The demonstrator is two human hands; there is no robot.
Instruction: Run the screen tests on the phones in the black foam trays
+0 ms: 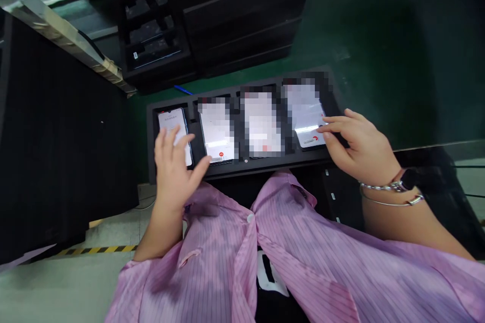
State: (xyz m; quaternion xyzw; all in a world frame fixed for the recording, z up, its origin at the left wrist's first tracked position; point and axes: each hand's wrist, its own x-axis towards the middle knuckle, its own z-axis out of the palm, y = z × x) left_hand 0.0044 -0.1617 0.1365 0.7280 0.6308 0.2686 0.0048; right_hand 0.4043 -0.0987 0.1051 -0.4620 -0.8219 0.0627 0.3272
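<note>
Smartphones [261,123] in a black foam tray [265,164], screen writing pixelated, left hand [172,174] with fingers spread, right hand [356,144] with fingers together.

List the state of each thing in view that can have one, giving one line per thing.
Leftmost black-edged smartphone: lying in its slot, screen lit
Rightmost smartphone: lying in its slot, screen lit, details blurred
Black foam tray: holding phones in a row
Left bare hand: open, fingers spread over leftmost smartphone
Right bare hand: open, fingertips at rightmost smartphone
Pink striped cloth smock: open at front
</note>
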